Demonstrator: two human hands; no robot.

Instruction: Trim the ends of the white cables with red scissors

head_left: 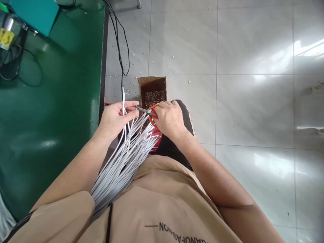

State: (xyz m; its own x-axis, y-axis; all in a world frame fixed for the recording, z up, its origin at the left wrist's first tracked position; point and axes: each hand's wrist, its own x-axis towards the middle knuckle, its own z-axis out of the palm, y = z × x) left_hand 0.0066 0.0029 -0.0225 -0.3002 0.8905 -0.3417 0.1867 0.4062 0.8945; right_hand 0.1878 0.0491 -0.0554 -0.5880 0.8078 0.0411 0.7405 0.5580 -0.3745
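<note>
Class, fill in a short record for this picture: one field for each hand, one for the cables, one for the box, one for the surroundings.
left hand: left hand pinches one white cable upright between thumb and fingers
right hand: right hand grips red-handled cutters, tips pointing toward the left hand
cables: bundle of white cables lies across the lap, fanning toward the hands
box: open cardboard box on the floor beyond the hands, holding small dark scraps
surroundings: green table to the left; grey tiled floor with scattered bits near the box
</note>
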